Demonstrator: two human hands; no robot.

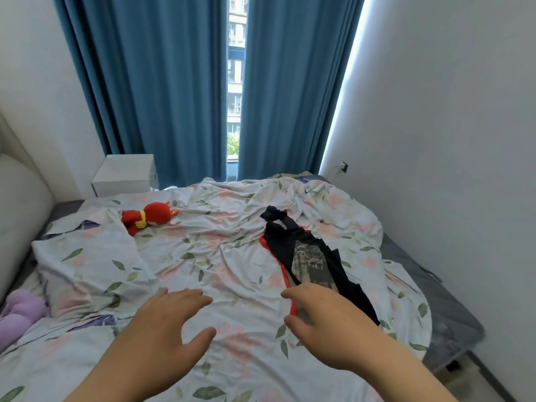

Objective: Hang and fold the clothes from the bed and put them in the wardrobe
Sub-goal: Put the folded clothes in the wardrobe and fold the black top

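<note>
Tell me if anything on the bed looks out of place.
A dark garment with red trim lies crumpled on the rumpled floral sheet, one end twisted. A red plush toy lies tipped over near the headboard side.

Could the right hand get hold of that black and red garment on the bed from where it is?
Probably yes: the right hand hovers open over the black and red garment's near end, nothing between them.

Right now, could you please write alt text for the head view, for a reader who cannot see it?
Two open hands, left and right, reach over a floral bedsheet toward a black garment with red trim lying crumpled by the right hand. A red plush toy lies farther back, before blue curtains.
</note>
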